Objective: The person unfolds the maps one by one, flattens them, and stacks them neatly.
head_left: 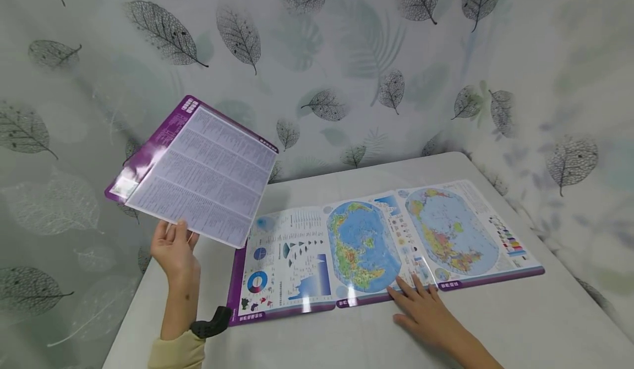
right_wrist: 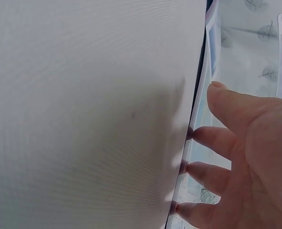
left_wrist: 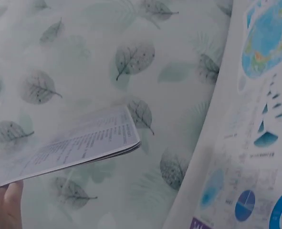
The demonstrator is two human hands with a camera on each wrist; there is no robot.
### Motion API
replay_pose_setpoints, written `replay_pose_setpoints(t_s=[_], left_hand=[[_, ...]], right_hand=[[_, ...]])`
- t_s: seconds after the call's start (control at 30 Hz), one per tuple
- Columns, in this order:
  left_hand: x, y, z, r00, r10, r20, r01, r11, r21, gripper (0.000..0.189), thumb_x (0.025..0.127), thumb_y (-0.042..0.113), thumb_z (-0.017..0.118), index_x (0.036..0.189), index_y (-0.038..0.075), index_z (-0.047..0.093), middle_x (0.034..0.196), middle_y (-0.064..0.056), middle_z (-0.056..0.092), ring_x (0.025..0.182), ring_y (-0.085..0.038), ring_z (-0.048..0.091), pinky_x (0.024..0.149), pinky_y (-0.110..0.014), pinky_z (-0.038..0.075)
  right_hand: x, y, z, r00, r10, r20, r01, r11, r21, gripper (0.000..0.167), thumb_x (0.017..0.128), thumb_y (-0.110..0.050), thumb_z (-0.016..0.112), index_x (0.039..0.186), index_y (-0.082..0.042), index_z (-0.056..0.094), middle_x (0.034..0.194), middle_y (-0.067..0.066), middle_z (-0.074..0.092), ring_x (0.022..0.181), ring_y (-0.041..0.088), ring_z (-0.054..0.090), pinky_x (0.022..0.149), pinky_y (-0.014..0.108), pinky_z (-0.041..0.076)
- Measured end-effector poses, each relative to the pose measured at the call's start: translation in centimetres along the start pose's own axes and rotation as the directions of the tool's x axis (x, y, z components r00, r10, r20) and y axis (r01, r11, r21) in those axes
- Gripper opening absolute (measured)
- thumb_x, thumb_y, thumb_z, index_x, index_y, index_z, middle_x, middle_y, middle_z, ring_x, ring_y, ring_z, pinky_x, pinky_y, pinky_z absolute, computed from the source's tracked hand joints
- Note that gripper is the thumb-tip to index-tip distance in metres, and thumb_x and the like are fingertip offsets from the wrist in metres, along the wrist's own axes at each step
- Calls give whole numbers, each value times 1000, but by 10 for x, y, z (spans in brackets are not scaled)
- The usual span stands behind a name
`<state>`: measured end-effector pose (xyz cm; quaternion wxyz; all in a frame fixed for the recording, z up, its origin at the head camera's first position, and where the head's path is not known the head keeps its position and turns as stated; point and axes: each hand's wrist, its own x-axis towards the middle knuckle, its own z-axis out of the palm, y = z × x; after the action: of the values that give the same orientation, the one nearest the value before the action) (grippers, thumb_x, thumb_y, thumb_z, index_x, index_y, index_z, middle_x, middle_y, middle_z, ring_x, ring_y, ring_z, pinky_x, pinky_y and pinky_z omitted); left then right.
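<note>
- Nearest to the camera is the right hand (head_left: 424, 307), its fingers spread apart, fingertips touching the near edge of the map sheet (head_left: 366, 248).
- The white table (head_left: 302, 344) carries this map sheet, lying unfolded.
- A purple-bordered text sheet (head_left: 208, 174) is tilted in the air, near the map's left end.
- The left hand (head_left: 176, 253) pinches its lower edge.

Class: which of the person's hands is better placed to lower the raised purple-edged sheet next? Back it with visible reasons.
Probably the left hand: it pinches the raised sheet at its lower edge. The right hand lies farther off, touching the near edge of the spread maps.
</note>
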<state>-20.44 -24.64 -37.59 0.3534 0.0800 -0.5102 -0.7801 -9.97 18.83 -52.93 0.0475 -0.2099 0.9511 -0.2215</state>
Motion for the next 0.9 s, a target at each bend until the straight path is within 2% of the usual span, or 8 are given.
replay_pose_setpoints(t_s=[0.1,0.27,0.37,0.47,0.57,0.73,0.83,0.9], left_hand=[[-13,-4,11,999,-30,34,31,999,-31,27,90,-6,57,117,-4,59,98,-15,68,84,-22,68,71,-31,52],[-35,-11,28,989,40,146,-47,998,43,28,91,-5,55,119,-7,58,98,-14,68,81,-18,68,69,-29,53],[-46,-16,37,973,36,228,-60,993,97,29,92,-3,56,120,-6,58,102,-14,68,85,-18,68,71,-30,53],[-57,-23,43,955,4,295,-45,990,132,29,92,-1,56,121,-7,57,105,-16,66,88,-19,67,74,-31,53],[-69,-29,49,943,-19,333,-36,987,159,28,92,-1,56,120,-8,57,105,-20,65,87,-20,67,73,-31,53],[-89,-41,57,910,-19,413,-64,981,184,29,93,-2,54,121,-8,56,110,-23,62,94,-26,65,75,-33,53],[-98,-46,62,886,-4,464,-88,980,177,29,93,-5,52,122,-10,54,112,-24,60,97,-32,63,77,-35,52],[-102,-51,65,877,4,481,-113,974,198,29,93,-4,52,122,-8,56,112,-22,61,95,-33,63,77,-33,53]], right_hand=[[1,0,-1,1000,-5,5,5,1000,14,54,92,-38,55,135,-7,50,142,20,37,129,52,19,93,74,16],[0,0,-2,1000,-12,7,11,1000,26,54,93,-38,55,135,-6,49,141,21,38,127,54,22,91,75,18],[0,-4,-4,999,-27,-39,29,998,50,53,93,-36,56,136,-5,48,141,21,38,127,52,25,91,74,21],[4,-11,-9,991,-42,-128,59,990,131,53,93,-30,58,138,-4,45,141,22,37,126,50,27,93,72,21],[11,-21,-18,978,-43,-205,93,966,241,53,94,-24,59,140,-4,42,141,22,37,127,47,31,95,68,24],[23,-34,-32,952,-28,-304,138,928,346,46,95,-16,57,138,-6,45,136,16,46,119,36,47,91,54,42],[29,-40,-39,940,-5,-342,147,909,391,42,95,-14,56,136,-6,48,132,13,51,114,32,52,87,51,45],[33,-44,-44,941,11,-338,144,891,430,40,97,-16,54,135,-7,49,131,13,52,113,31,53,88,52,45]])
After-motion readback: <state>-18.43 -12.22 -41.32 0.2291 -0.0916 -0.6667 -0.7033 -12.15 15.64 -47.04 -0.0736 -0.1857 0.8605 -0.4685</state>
